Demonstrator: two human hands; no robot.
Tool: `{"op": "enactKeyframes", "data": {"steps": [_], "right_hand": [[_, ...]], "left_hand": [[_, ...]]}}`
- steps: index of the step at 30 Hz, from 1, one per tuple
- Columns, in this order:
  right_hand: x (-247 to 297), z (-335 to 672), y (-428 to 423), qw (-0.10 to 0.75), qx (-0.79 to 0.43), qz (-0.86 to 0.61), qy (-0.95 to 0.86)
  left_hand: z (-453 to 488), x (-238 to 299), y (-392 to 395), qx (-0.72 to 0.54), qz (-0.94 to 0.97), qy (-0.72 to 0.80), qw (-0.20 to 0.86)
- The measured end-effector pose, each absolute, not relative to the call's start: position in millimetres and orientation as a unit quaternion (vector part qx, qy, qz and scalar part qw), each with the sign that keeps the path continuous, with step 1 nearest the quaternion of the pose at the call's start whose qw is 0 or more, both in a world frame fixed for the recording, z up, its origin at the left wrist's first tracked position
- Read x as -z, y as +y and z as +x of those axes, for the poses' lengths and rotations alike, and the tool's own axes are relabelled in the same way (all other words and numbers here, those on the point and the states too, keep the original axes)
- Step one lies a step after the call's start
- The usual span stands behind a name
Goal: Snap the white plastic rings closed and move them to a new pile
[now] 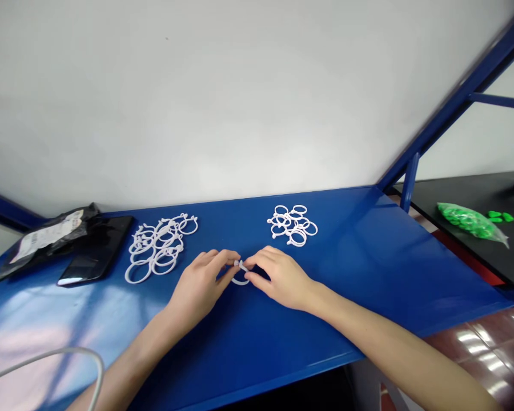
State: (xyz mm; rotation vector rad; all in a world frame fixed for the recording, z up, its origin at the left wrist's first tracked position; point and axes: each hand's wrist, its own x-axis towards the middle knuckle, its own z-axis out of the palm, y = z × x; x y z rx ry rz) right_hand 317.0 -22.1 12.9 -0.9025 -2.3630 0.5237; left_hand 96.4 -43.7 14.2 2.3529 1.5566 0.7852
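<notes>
Between my two hands, low over the blue table, is a white plastic ring (240, 282) with a small clasp at its top. My left hand (203, 279) pinches it from the left, thumb and forefinger closed at the clasp. From the right, my right hand (278, 275) grips the same ring with thumb and fingers. Part of the ring is hidden by the fingers. Left of my hands lies a pile of similar white rings (139, 272), many with clasps sticking up. A second, smaller group of white rings (297, 236) lies flat behind my right hand.
At the left, a black plastic parcel (55, 234) with a label lies by a dark phone-like slab (96, 251). A white cable (47, 355) loops at lower left. Blue frame bars (411, 177) rise at right, beyond them a bag of green pieces (469, 221) on a black table.
</notes>
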Motion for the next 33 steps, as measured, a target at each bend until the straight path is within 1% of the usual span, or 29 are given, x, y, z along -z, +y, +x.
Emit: {"op": "enactKeyframes", "data": {"steps": [6, 9, 17, 21, 24, 30, 33], "right_hand": [[-17, 319, -23, 0.327, -0.22, -0.326, -0.859], [-21, 320, -26, 0.335, -0.218, -0.323, -0.858], [-21, 317, -31, 0.35, -0.148, -0.292, -0.878], [-22, 318, -32, 0.337, -0.165, -0.275, -0.885], [-25, 318, -35, 0.343, -0.183, -0.27, -0.881], [-27, 317, -42, 0.361, -0.142, -0.242, -0.889], [-23, 314, -37, 0.354, -0.136, -0.268, -0.885]], "left_hand": [[102, -23, -51, -0.353, 0.741, 0.531, 0.211], [104, -25, -53, -0.39, 0.708, 0.53, 0.256], [108, -15, -52, -0.464, 0.659, 0.468, 0.363], [110, -11, -53, -0.475, 0.663, 0.448, 0.367], [113, -12, -57, -0.492, 0.651, 0.442, 0.374], [119, -21, -60, -0.489, 0.653, 0.425, 0.393], [113, -20, -51, -0.453, 0.69, 0.437, 0.357]]}}
